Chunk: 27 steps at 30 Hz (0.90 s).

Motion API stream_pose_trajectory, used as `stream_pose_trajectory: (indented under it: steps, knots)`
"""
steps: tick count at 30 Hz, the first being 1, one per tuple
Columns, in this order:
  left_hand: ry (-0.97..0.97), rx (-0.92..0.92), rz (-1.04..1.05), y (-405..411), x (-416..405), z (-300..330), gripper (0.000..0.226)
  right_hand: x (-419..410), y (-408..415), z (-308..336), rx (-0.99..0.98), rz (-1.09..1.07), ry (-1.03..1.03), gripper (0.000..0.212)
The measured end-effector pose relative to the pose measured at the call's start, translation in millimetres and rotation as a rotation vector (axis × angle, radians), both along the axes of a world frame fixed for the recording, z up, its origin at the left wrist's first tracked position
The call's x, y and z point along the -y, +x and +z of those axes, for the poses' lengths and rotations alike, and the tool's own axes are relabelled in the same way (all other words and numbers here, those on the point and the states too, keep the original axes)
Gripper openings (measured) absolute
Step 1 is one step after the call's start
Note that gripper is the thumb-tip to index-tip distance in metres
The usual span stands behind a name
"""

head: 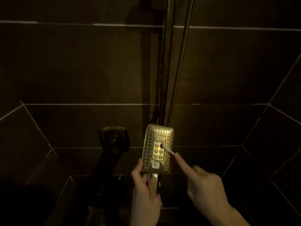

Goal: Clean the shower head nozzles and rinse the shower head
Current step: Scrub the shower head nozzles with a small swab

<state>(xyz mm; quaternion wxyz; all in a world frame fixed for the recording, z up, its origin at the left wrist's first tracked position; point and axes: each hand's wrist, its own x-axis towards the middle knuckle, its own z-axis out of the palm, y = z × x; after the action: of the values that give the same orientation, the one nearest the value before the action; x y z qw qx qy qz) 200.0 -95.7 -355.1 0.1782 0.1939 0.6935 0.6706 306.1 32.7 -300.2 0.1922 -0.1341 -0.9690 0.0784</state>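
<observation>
A rectangular gold shower head (150,144) faces me, with rows of small holes, a middle panel of round nozzles and a white button near its base. My left hand (145,190) grips its handle from below and holds it upright. My right hand (203,185) holds a small pale toothbrush (168,150), index finger stretched along its handle. The bristles touch a nozzle in the right column of the middle panel. Most of the toothbrush handle is hidden by my finger.
Dark tiled walls surround the spot, with pale grout lines. A vertical metal rail (167,62) and a shower hose (180,62) run up behind the head. A gold mixer handle (114,139) sits on the wall to the left. The lower left is in deep shadow.
</observation>
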Motion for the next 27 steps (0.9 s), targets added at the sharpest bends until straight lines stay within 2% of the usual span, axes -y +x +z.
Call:
stream_pose_trajectory:
  steps: [3,6,9,13,17,24,27]
  knots:
    - [-0.030,-0.015,-0.031,-1.4,-3.1,1.7,0.080,3.4,-4.5,4.3,0.034,0.111,0.112,0.096]
    - [-0.041,-0.032,-0.068,-3.9,-4.4,5.6,0.083,-0.9,-11.9,10.2,0.019,0.044,0.068,0.097]
    - [-0.066,-0.014,-0.069,-3.7,-4.2,0.0,0.081,-2.0,-10.3,10.4,0.149,0.172,0.201,0.100]
    - [-0.033,0.034,-0.045,-5.3,-2.4,-4.7,0.079,-14.9,-9.0,12.3,0.115,0.074,0.155,0.102]
    - [-0.033,-0.017,-0.041,-8.1,-2.0,-1.6,0.082,-10.5,-2.4,0.0,0.200,0.265,0.262,0.084]
    - [0.007,-0.140,-0.054,-14.3,-8.8,19.3,0.062,-19.2,-5.6,2.8,0.115,0.224,0.145,0.100]
    - [0.009,-0.168,-0.061,-15.3,-9.8,25.5,0.061,-17.5,-5.3,6.7,0.116,0.232,0.099,0.089]
